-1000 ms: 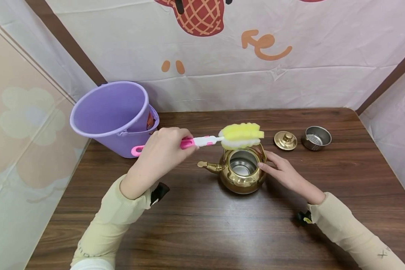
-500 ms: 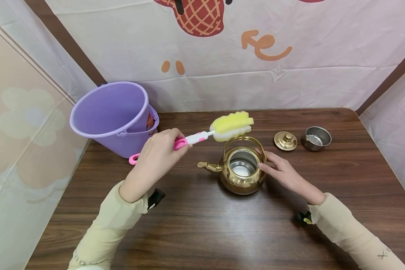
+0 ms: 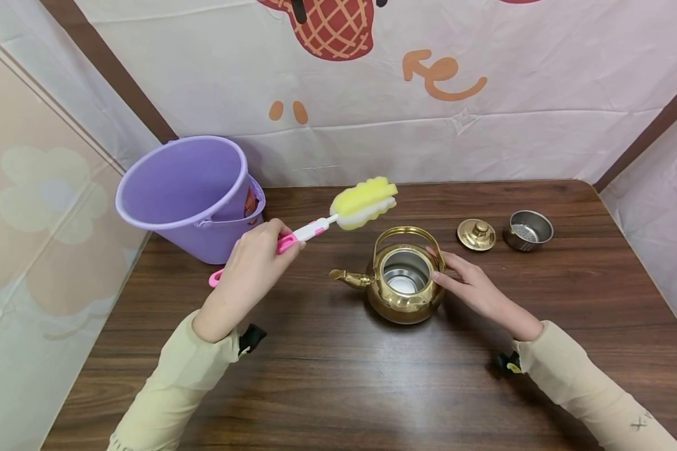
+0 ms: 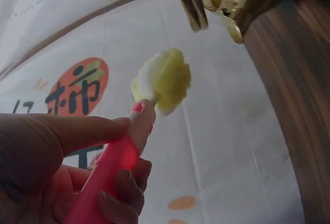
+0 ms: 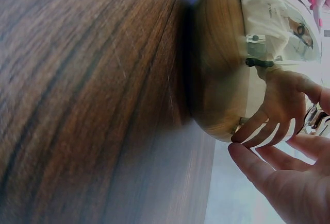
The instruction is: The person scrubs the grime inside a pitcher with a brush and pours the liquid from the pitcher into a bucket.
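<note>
In the head view my left hand [image 3: 251,269] grips the pink-and-white handle of a sponge bottle brush [image 3: 363,202]. Its yellow and white head points up and right, above the table and apart from the teapot. The left wrist view shows the thumb along the brush's handle [image 4: 111,175] with fingers curled under it. A shiny gold teapot [image 3: 397,307] stands upright and lidless, spout to the left, hoop handle raised. My right hand [image 3: 474,289] rests on the teapot's right side, thumb at the rim. In the right wrist view its fairly straight fingers touch the gold body [image 5: 221,80].
A purple bucket [image 3: 225,241] stands at the back left. To the right of the teapot lie its gold lid [image 3: 476,235] and a small steel strainer cup [image 3: 529,230]. A printed cloth wall [image 3: 372,144] borders the table's back edge.
My left hand has drawn the brush left and tilted its head upward, away from above the teapot. The right hand and teapot stay in place.
</note>
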A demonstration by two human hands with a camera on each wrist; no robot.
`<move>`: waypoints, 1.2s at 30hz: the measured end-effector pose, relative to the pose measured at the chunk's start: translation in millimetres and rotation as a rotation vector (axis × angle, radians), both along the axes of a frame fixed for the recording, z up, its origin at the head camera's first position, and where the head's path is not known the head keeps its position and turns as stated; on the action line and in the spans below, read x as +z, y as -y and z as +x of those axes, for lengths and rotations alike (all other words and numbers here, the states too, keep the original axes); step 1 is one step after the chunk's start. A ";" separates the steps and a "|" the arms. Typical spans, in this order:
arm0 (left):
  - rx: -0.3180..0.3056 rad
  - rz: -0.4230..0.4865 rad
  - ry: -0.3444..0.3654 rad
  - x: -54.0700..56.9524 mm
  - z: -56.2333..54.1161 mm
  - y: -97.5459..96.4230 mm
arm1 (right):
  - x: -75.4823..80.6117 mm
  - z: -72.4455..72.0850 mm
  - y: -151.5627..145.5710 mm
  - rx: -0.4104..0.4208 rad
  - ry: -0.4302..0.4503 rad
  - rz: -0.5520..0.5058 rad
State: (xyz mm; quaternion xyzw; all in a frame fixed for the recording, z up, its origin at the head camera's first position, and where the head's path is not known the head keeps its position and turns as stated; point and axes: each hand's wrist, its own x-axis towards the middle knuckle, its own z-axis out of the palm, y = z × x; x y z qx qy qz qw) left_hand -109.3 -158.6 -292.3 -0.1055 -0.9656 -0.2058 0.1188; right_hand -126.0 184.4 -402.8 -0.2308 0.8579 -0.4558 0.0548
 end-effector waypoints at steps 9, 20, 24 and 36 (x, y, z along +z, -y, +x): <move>0.044 0.022 0.039 -14.2 1.0 14.6 | -0.1 -0.2 0.2 0.000 -0.001 0.001; 0.095 0.037 0.090 -32.4 3.1 32.8 | -0.9 -1.0 -0.2 0.000 0.000 0.002; 0.112 0.034 0.109 -39.0 3.9 39.9 | -2.0 -0.9 0.0 0.001 -0.002 -0.002; 0.153 0.021 0.149 -62.2 3.3 58.1 | 7.7 4.2 3.7 0.001 -0.002 -0.003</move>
